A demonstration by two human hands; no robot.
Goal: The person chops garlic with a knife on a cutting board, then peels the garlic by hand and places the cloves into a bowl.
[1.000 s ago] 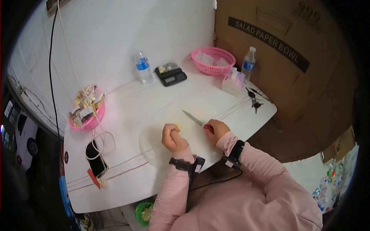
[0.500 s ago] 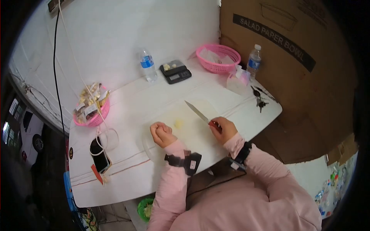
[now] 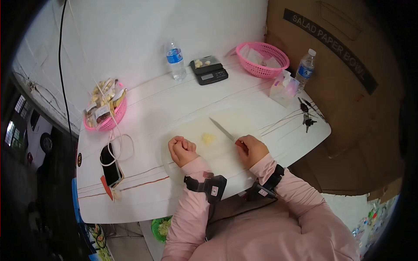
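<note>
A translucent cutting board [image 3: 191, 130] lies on the white table, with a small pile of pale yellow pieces [image 3: 208, 138] near its middle. My right hand [image 3: 252, 150] is wrapped round the handle of a knife [image 3: 223, 129], whose blade points up and left above the board, just right of the pieces. My left hand [image 3: 181, 150] is at the board's left part, its fingers curled in towards the palm; whether anything is inside them is hidden.
Behind stand a bottle [image 3: 176, 63], a black scale [image 3: 209, 71] with pale pieces, a pink basket [image 3: 263, 61], a tissue box [image 3: 283, 90] and another bottle [image 3: 305, 69]. Keys [image 3: 307, 116] lie right. A filled pink basket [image 3: 106, 108] and a phone [image 3: 111, 167] sit left.
The view has shifted slightly. My right hand and the knife have tipped a little lower towards the board. My left hand remains curled in nearly the same place.
</note>
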